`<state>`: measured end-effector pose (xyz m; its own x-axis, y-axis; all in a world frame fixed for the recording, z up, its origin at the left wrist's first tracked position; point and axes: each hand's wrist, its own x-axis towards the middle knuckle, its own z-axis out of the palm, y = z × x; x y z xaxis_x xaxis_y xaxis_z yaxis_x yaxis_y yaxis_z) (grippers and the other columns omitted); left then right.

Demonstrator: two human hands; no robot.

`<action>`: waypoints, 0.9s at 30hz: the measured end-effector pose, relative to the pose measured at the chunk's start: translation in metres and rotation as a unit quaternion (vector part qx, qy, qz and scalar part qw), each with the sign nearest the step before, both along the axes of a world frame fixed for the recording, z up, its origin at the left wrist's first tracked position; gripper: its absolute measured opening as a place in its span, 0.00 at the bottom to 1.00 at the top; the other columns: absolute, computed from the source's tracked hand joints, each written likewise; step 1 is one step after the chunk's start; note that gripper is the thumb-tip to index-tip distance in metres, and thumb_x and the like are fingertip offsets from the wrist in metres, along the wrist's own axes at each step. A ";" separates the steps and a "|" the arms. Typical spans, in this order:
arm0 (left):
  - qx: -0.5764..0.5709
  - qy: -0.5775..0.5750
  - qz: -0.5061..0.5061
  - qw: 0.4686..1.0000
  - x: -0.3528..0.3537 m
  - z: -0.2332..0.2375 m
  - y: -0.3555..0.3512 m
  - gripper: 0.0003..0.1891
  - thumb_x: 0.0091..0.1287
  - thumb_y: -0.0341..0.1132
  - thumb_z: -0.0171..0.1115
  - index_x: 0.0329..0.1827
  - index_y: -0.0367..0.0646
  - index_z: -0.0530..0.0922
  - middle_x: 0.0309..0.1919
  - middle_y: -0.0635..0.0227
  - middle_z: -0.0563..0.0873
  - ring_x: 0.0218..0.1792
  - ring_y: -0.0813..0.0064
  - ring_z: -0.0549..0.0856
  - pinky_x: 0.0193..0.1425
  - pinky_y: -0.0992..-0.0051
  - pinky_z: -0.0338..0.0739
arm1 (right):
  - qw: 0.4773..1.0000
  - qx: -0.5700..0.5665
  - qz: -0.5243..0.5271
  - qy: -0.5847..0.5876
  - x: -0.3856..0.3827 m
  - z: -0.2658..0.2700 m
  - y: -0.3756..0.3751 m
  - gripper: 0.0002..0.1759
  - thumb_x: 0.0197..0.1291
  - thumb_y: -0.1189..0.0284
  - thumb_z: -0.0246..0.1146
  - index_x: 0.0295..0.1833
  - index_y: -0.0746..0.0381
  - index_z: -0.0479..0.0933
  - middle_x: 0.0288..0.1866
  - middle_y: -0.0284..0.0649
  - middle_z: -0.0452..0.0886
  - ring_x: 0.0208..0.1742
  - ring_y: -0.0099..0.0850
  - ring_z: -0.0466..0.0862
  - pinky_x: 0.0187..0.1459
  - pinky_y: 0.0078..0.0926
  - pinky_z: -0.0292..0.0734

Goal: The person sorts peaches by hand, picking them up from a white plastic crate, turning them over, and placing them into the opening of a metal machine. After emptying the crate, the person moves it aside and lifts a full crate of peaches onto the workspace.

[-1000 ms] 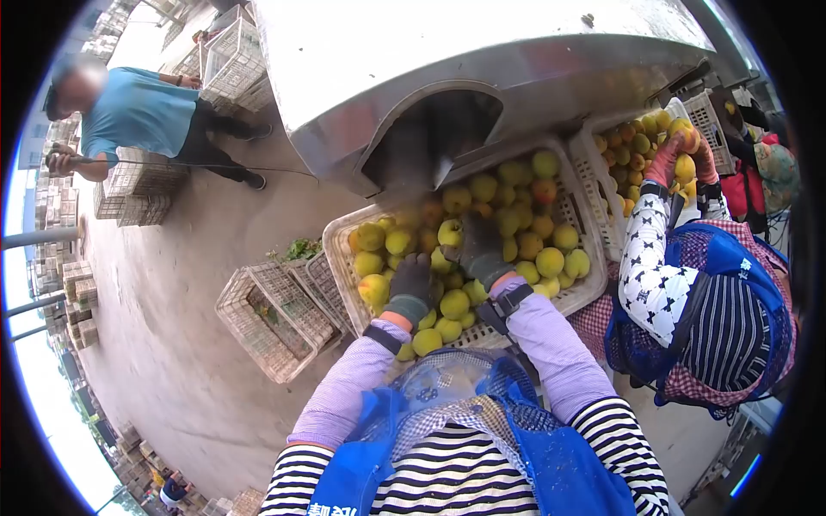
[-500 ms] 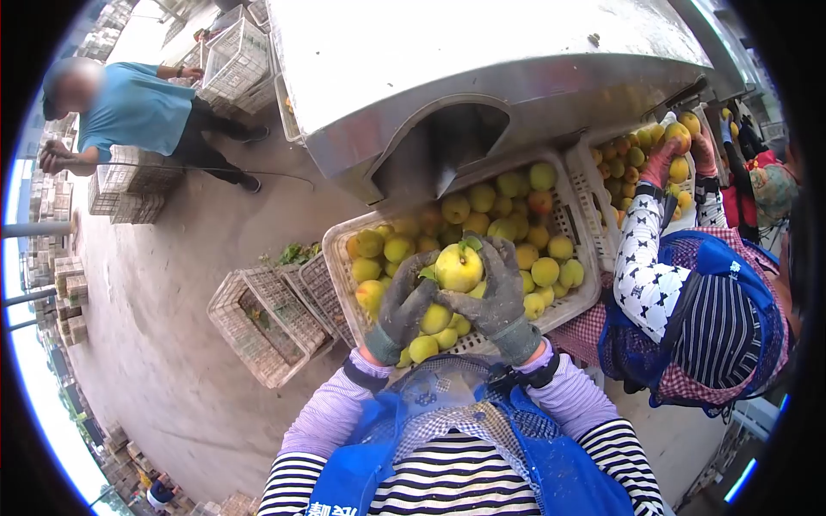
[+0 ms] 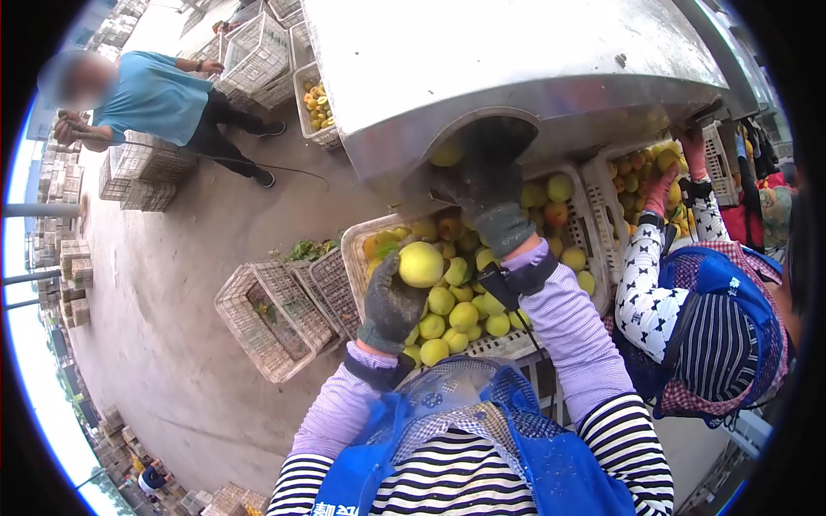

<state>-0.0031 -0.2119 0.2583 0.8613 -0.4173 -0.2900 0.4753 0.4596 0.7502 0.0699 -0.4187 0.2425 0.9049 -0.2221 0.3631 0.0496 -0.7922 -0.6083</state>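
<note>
My left hand [image 3: 391, 303], in a dark grey glove, is closed around a yellow peach [image 3: 421, 264] above the left part of a white plastic crate [image 3: 354, 258] filled with yellow-green peaches [image 3: 465, 316]. Forward of it, my gloved right hand [image 3: 492, 185] reaches to the dark opening [image 3: 516, 129] in a metal machine [image 3: 387, 146]. Another yellow-green peach [image 3: 446, 154] shows in that opening beside the hand. Its fingers are shadowed and blurred, so I cannot tell whether they grip this peach.
Two crates [image 3: 275, 322], one with leaves behind it, stand on the floor to the left. A co-worker [image 3: 705, 327] at right handles peaches at another crate [image 3: 607, 202]. A person in a blue shirt [image 3: 155, 99] stands far left near stacked crates [image 3: 142, 176].
My hands have parted. My left hand keeps hold of a peach and has shifted left, while my right hand has moved up and forward to the machine's opening. The view has shifted slightly.
</note>
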 end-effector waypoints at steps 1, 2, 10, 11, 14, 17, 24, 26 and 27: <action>-0.024 0.013 -0.002 1.000 0.002 -0.002 -0.001 0.27 0.80 0.48 0.50 0.71 0.34 0.69 0.66 0.53 0.77 0.67 0.60 0.78 0.76 0.61 0.70 | 0.999 -0.036 -0.023 -0.021 -0.017 0.020 0.001 0.48 0.46 0.48 0.79 0.69 0.61 0.72 0.50 0.49 0.83 0.45 0.45 0.85 0.45 0.42 0.83; -0.048 0.025 -0.003 0.999 0.003 -0.003 -0.003 0.28 0.80 0.49 0.50 0.71 0.34 0.69 0.67 0.52 0.77 0.68 0.60 0.77 0.77 0.60 0.69 | 0.999 0.023 0.010 -0.029 -0.042 0.034 0.005 0.50 0.45 0.48 0.80 0.70 0.61 0.71 0.52 0.49 0.81 0.46 0.45 0.85 0.46 0.42 0.83; -0.015 0.136 -0.021 0.990 -0.009 -0.006 -0.029 0.33 0.79 0.60 0.48 0.70 0.39 0.71 0.63 0.58 0.81 0.62 0.65 0.82 0.68 0.65 0.78 | 0.994 0.009 0.103 0.021 -0.120 0.027 0.035 0.51 0.42 0.49 0.81 0.70 0.61 0.73 0.56 0.50 0.77 0.49 0.45 0.84 0.48 0.39 0.83; 0.041 0.098 -0.012 0.994 -0.010 -0.011 -0.030 0.34 0.79 0.62 0.47 0.70 0.39 0.72 0.62 0.58 0.81 0.62 0.65 0.82 0.68 0.65 0.78 | 0.994 0.026 0.101 0.023 -0.120 0.027 0.035 0.50 0.42 0.49 0.81 0.70 0.61 0.73 0.56 0.50 0.77 0.49 0.45 0.84 0.47 0.38 0.83; -0.001 0.128 -0.029 0.991 -0.008 0.001 -0.029 0.31 0.81 0.60 0.43 0.66 0.40 0.74 0.60 0.60 0.82 0.58 0.67 0.83 0.65 0.67 0.79 | 0.996 0.058 0.062 0.023 -0.127 0.027 0.035 0.45 0.43 0.49 0.81 0.65 0.61 0.77 0.53 0.50 0.79 0.42 0.46 0.85 0.43 0.38 0.84; 0.027 0.123 0.006 0.992 -0.002 -0.009 -0.022 0.29 0.82 0.58 0.42 0.65 0.40 0.74 0.59 0.60 0.81 0.57 0.67 0.83 0.63 0.66 0.79 | 0.999 -0.039 -0.007 -0.028 -0.098 0.035 0.019 0.40 0.43 0.50 0.81 0.59 0.61 0.80 0.50 0.50 0.80 0.36 0.45 0.86 0.38 0.38 0.84; 0.551 -0.334 -0.053 0.763 -0.015 -0.096 0.006 0.28 0.74 0.48 0.59 0.69 0.37 0.72 0.61 0.53 0.79 0.61 0.54 0.78 0.68 0.59 0.72 | 0.982 -0.150 -0.060 -0.097 0.010 -0.038 -0.017 0.34 0.52 0.48 0.75 0.57 0.60 0.81 0.42 0.49 0.84 0.40 0.49 0.85 0.39 0.47 0.80; 0.609 -0.363 -0.124 0.694 -0.025 -0.118 0.006 0.32 0.63 0.40 0.67 0.71 0.41 0.71 0.64 0.49 0.77 0.63 0.45 0.75 0.70 0.55 0.70 | 0.997 0.064 0.001 0.035 -0.038 0.021 -0.023 0.30 0.55 0.54 0.74 0.60 0.58 0.81 0.44 0.49 0.85 0.41 0.48 0.85 0.41 0.46 0.80; 0.605 -0.369 -0.171 0.684 -0.025 -0.121 -0.002 0.33 0.62 0.39 0.67 0.71 0.42 0.71 0.64 0.50 0.77 0.63 0.45 0.75 0.69 0.55 0.70 | 1.000 -0.007 -0.004 0.025 -0.060 0.008 -0.026 0.30 0.55 0.56 0.72 0.62 0.57 0.80 0.47 0.47 0.84 0.43 0.46 0.85 0.39 0.44 0.81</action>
